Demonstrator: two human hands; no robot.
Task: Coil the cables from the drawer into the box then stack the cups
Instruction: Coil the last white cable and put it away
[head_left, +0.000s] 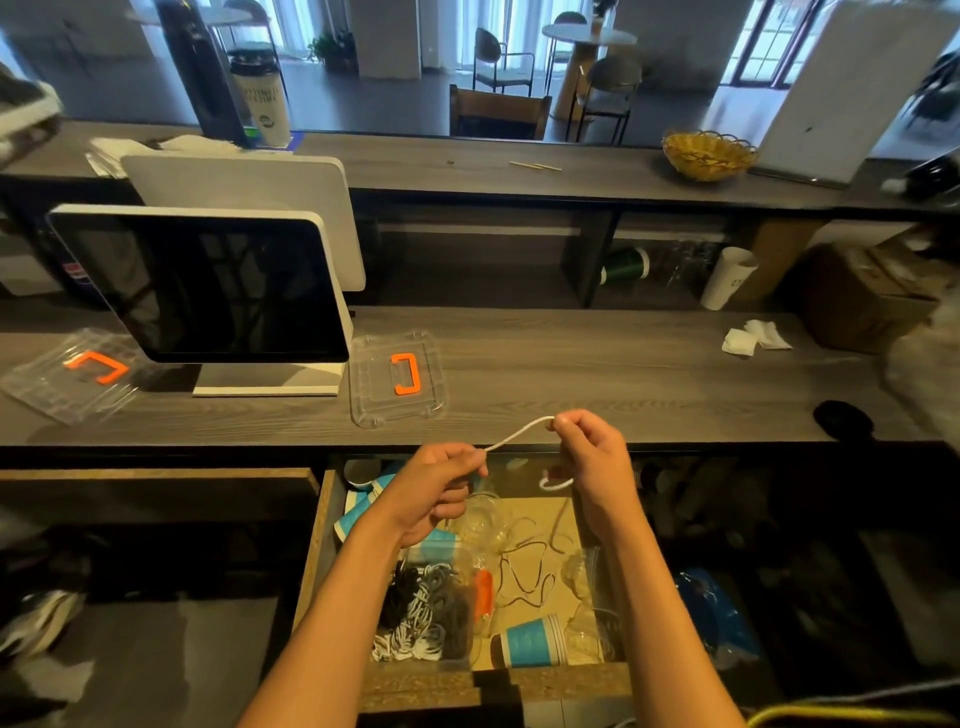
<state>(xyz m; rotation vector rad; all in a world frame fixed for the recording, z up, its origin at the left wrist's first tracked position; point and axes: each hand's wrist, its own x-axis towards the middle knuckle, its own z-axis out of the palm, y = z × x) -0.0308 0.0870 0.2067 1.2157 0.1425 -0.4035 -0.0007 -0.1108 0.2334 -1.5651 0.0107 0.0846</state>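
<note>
Both your hands pinch one white cable (519, 430) above the open drawer (318, 545): left hand (436, 491) on its near end, right hand (592, 454) w/ a loop. Box (423, 613) of coiled cables sits in the drawer, blue cup (530, 642) beside it.

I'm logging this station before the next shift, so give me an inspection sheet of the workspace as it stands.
Surface: grey wood counter, above an open drawer.
Job's things: clear box in the drawer holding coiled cables; blue cups lying loose, unstacked.
Clutter: two clear lids with orange handles, crumpled tissues.
Hands: left hand and right hand each pinch the white cable.
Cables: white cable stretched between the hands; thin dark cable loose in the drawer.
Surroundings: screen, wicker basket, café chairs beyond.
</note>
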